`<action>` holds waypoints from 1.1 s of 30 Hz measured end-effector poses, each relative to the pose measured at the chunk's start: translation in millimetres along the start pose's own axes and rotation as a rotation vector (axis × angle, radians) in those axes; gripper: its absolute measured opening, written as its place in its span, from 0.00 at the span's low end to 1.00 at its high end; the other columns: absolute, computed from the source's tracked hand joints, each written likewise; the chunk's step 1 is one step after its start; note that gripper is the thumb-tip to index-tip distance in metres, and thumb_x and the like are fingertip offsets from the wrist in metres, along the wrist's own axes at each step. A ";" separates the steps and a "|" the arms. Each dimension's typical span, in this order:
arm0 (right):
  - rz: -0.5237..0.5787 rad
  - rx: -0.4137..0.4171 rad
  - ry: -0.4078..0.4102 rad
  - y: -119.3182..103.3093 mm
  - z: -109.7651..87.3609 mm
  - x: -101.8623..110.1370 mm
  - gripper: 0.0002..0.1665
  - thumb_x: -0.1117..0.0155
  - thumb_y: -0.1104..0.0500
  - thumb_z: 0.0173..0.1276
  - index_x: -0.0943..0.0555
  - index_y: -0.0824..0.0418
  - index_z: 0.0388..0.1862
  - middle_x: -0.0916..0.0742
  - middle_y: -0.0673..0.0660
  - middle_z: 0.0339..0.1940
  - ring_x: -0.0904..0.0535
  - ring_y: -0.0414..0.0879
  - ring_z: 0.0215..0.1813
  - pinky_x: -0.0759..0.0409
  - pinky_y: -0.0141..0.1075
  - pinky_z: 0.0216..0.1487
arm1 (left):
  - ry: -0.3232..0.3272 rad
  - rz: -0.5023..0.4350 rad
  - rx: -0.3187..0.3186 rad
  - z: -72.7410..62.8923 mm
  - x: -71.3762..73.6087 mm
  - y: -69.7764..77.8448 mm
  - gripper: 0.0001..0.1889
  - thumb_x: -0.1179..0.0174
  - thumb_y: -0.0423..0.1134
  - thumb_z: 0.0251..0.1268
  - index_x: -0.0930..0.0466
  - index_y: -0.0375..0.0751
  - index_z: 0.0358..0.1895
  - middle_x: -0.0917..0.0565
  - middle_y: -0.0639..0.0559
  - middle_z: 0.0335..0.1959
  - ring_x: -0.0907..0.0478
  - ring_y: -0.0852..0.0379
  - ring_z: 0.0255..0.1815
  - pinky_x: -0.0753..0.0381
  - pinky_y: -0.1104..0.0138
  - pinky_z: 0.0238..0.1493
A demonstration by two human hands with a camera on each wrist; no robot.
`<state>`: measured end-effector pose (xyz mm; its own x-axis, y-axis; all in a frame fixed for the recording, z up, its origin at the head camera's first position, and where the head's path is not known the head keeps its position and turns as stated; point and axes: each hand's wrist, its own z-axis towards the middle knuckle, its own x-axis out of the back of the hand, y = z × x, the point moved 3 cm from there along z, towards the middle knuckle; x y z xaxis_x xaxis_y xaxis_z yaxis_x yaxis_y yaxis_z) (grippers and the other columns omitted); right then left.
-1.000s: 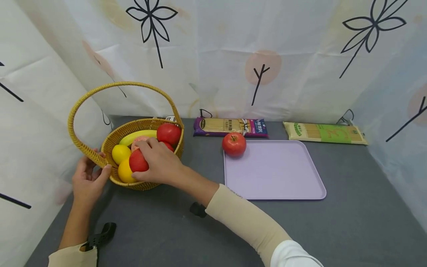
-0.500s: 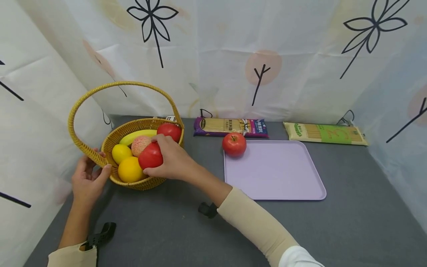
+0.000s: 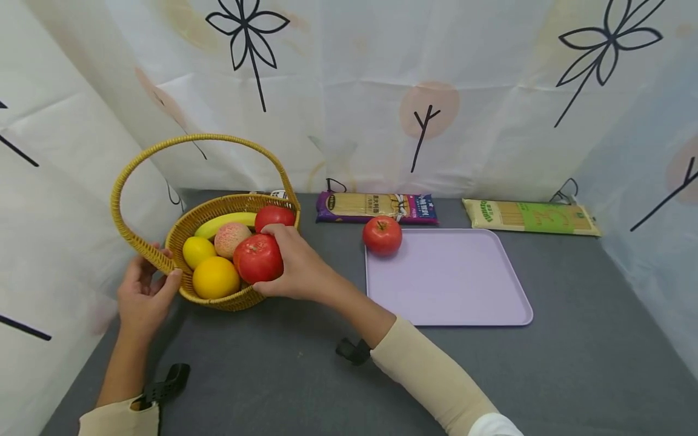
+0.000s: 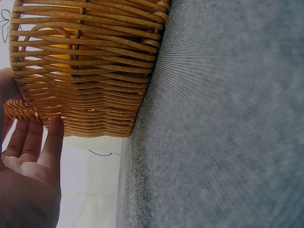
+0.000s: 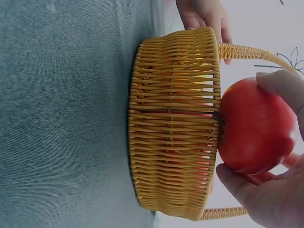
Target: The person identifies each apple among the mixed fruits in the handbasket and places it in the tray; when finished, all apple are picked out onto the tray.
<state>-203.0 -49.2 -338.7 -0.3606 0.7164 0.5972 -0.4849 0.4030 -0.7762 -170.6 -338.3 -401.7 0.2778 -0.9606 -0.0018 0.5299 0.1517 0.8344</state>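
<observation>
A yellow woven basket [image 3: 223, 303] with a tall arched handle stands on the left of the table. My left hand [image 3: 144, 297] holds it at the handle's base, thumb on the near side and fingers behind. My right hand [image 3: 300, 263] grips a red apple [image 3: 259, 259] at the basket's right rim; the right wrist view shows the apple [image 5: 256, 126] above the rim, between thumb and fingers. Inside the basket lie an orange [image 3: 216, 278], a lemon [image 3: 198, 251], a banana [image 3: 223, 224], a peach [image 3: 230, 238] and another red fruit [image 3: 274, 216], partly hidden.
A lilac tray [image 3: 452, 278] lies right of the basket, with a red fruit [image 3: 382, 235] at its upper left corner. Behind it are a purple noodle packet [image 3: 376, 208] and a green noodle packet [image 3: 531, 217]. A printed curtain [image 3: 371, 139] borders the table.
My right hand has lifted the apple from among the fruit and moved it right toward the basket's rim, uncovering the peach and orange. My left hand has stayed in place.
</observation>
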 end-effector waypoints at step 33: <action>0.024 -0.029 0.095 26.0 -23.7 -0.6 0.56 0.17 0.56 0.51 0.40 0.56 0.75 0.31 0.56 0.66 0.29 0.47 0.63 0.19 0.40 0.57 | 0.005 0.017 0.018 0.0 -7.3 15.5 0.30 0.44 0.12 0.57 0.28 0.28 0.66 0.22 0.40 0.52 0.25 0.51 0.52 0.21 0.76 0.52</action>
<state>-196.5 -25.6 -364.0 -0.2938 0.7766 0.5574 -0.4533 0.4002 -0.7965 -164.4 -328.9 -388.8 0.2908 -0.9567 0.0100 0.5108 0.1641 0.8439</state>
